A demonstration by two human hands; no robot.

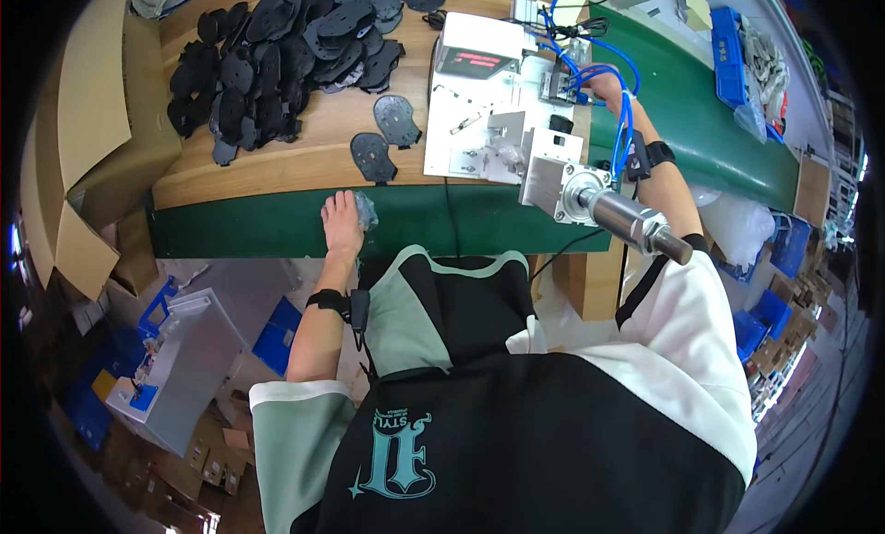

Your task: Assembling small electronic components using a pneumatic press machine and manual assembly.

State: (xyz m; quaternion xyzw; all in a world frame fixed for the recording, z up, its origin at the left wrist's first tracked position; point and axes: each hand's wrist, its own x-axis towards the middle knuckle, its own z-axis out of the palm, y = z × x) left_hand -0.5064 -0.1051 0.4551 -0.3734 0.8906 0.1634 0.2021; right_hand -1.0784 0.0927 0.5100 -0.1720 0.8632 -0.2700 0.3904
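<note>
My left hand [343, 222] is at the table's green front edge, its fingers closed and bent over. A crumpled clear plastic bag [367, 211] sticks out from its thumb side. My right hand [605, 88] reaches to the far right side of a silver bench machine [562, 156], by its valve and blue air tubes [631, 110]. The tubes and fittings partly cover its fingers, so what they hold does not show. Between the hands, two flat black sole-shaped pads [397, 121] lie apart on the wooden tabletop, left of the machine.
A large heap of similar black pads [277, 64] covers the back left of the table. An open cardboard box [101, 119] stands at the left edge. The machine carries a white display box [479, 46] and a protruding metal cylinder [631, 222]. A blue bin [728, 59] sits far right.
</note>
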